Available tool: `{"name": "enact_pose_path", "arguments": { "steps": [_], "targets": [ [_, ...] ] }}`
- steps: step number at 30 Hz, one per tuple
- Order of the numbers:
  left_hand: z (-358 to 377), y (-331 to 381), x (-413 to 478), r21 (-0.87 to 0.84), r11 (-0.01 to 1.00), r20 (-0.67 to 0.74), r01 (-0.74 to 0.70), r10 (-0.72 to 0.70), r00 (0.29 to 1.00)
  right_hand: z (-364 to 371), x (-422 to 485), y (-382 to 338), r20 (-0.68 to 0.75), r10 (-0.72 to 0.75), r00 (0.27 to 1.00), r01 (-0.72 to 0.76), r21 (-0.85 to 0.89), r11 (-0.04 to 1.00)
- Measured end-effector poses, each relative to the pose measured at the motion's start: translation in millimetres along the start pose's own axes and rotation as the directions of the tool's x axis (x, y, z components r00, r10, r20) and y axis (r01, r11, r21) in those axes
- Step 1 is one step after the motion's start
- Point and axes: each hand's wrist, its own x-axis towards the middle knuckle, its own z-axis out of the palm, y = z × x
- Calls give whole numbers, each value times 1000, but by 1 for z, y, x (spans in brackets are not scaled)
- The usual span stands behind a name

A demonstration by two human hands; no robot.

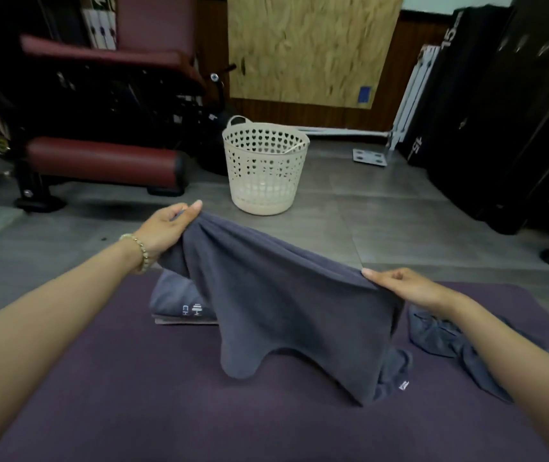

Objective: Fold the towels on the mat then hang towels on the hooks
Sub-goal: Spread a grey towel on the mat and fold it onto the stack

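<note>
The left hand (166, 230) and right hand (406, 288) are each pinching a top corner of the towel (283, 295), which is sagging limply and seems light.

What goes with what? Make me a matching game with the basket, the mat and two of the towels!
Things:
1 laundry basket
2 mat
3 middle grey towel
4 grey towel with white logo

Descriptions:
A folded, lying on the mat
B purple, under the towels
C cream, standing on the floor
D lifted, pinched by the left hand and right hand

Pairs: 1-C, 2-B, 3-D, 4-A
</note>
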Motion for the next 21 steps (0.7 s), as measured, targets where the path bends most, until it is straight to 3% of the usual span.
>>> {"name": "enact_pose_path", "arguments": {
  "steps": [4, 7, 9, 13, 18, 21],
  "targets": [
    [-29, -1, -13, 197, 975, -22, 98, -96, 995, 18, 10, -16, -166, -73, 983, 106, 201, 974],
    [-35, -11, -17, 441, 877, 94, 189, -255, 962, 40, 35, -25, -263, -120, 957, 201, 310, 929],
    [-35, -22, -17, 524, 829, 103, 194, -288, 952, 54, 49, -30, -266, -102, 959, 207, 408, 889],
    [-34, -33, -3, 380, 909, -44, 174, -170, 984, 68, 73, -51, -307, -81, 948, 239, 523, 818],
    [-50, 3, 37, 222, 974, -219, -41, 90, 972, 46, 91, -115, -474, -98, 875, 387, 562, 731],
    [-61, 21, 51, 82, 993, -297, -85, 106, 949, 39, 86, -145, -479, -107, 871, 420, 613, 670]
  ]
}}
